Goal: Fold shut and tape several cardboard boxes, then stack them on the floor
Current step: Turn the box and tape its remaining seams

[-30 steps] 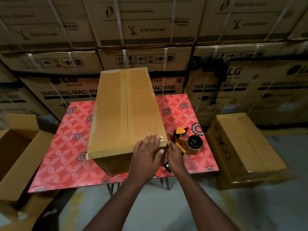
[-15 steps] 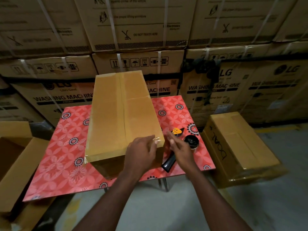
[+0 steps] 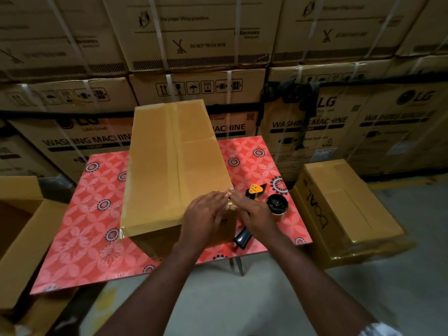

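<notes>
A long cardboard box [image 3: 169, 166] lies shut on the red flowered table [image 3: 84, 226], with clear tape along its top seam. My left hand [image 3: 203, 217] rests flat over the box's near right corner. My right hand [image 3: 254, 212] comes in from the right, and its fingertips touch the same corner, meeting the left fingers where the tape end lies. A tape dispenser [image 3: 276, 203] with an orange blade guard and a black handle lies on the table just right of the box, partly hidden behind my right hand.
A taped box [image 3: 346, 207] sits on the floor right of the table. An open box [image 3: 21, 238] stands at the left. Strapped washing machine cartons [image 3: 315, 122] wall off the back. Grey floor lies in front of the table.
My right hand has left the tape dispenser on the table and moved to the box's near right corner. My left hand has slid over that corner, and the fingers of both hands now meet there.
</notes>
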A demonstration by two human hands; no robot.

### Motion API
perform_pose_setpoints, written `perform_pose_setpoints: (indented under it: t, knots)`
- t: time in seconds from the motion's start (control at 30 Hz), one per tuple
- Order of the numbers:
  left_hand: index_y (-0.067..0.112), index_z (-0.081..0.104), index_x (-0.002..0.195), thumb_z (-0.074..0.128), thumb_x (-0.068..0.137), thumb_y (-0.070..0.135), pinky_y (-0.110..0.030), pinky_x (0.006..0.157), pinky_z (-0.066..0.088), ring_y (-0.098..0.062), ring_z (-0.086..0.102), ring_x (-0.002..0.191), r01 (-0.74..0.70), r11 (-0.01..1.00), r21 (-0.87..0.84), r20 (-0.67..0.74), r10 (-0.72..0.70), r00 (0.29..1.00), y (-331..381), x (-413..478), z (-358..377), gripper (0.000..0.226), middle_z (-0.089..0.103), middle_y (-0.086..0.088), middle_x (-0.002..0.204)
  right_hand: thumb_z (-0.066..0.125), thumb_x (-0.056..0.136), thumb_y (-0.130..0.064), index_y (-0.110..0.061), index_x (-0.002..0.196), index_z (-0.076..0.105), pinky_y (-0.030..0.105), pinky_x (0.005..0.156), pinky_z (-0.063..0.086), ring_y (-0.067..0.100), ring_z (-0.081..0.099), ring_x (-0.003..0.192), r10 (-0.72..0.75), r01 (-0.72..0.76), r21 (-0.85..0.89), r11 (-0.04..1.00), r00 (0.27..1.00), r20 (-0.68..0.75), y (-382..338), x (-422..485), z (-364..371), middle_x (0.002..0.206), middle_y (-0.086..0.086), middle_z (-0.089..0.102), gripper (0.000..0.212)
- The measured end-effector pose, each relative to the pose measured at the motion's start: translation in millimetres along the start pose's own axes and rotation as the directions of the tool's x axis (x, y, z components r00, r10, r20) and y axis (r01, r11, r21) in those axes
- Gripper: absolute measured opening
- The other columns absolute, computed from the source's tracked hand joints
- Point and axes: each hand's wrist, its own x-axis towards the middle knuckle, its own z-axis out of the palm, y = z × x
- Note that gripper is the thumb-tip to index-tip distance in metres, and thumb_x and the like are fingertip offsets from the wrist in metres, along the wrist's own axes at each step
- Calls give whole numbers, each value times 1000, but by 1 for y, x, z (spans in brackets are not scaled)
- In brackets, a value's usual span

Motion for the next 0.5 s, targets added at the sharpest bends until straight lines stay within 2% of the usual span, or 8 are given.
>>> perform_pose_setpoints:
  t: [0.17, 0.27, 0.37, 0.43, 0.5]
  knots:
    - [18, 72, 124, 48, 97, 32, -37, 98, 51, -19, 64, 120, -63, 997, 41, -27, 65, 998, -1, -3, 4, 38, 69, 0, 129, 52, 103, -24, -16, 138, 62, 27, 106, 50, 0, 53, 132, -92, 95, -111, 989, 995, 29, 8, 3, -5, 146, -5, 55, 38]
    - [16, 71, 125, 62, 93, 27, -35, 99, 50, -20, 64, 120, -107, 993, 58, -59, 110, 992, -2, -3, 4, 35, 69, -1, 130, 48, 106, -39, -20, 141, 59, 29, 102, 54, 2, 56, 130, -105, 109, -104, 989, 994, 43, 10, 2, -7, 148, -7, 53, 42]
    - [14, 68, 130, 85, 78, 15, -39, 100, 51, -22, 64, 122, -122, 991, 52, -13, 123, 992, -3, -6, 0, 55, 67, -4, 133, 65, 98, -28, -18, 143, 57, 32, 102, 54, 6, 57, 130, -90, 96, -107, 990, 994, 57, 9, 0, -5, 150, -6, 52, 47]
    - [16, 65, 134, 88, 73, 13, -41, 103, 49, -22, 62, 125, -99, 995, 19, 46, 98, 994, -4, -5, -4, 65, 65, -2, 136, 73, 90, -24, -17, 143, 57, 35, 107, 50, 10, 53, 135, -75, 81, -114, 990, 995, 59, 6, -2, -4, 150, -4, 52, 56]
    - [19, 62, 137, 81, 81, 16, -41, 108, 46, -20, 58, 130, -56, 997, -43, 79, 60, 995, -3, -4, -7, 60, 62, 0, 140, 69, 92, -37, -15, 140, 61, 34, 113, 45, 14, 48, 140, -54, 56, -111, 992, 998, 26, -3, 0, -4, 146, -1, 56, 53]
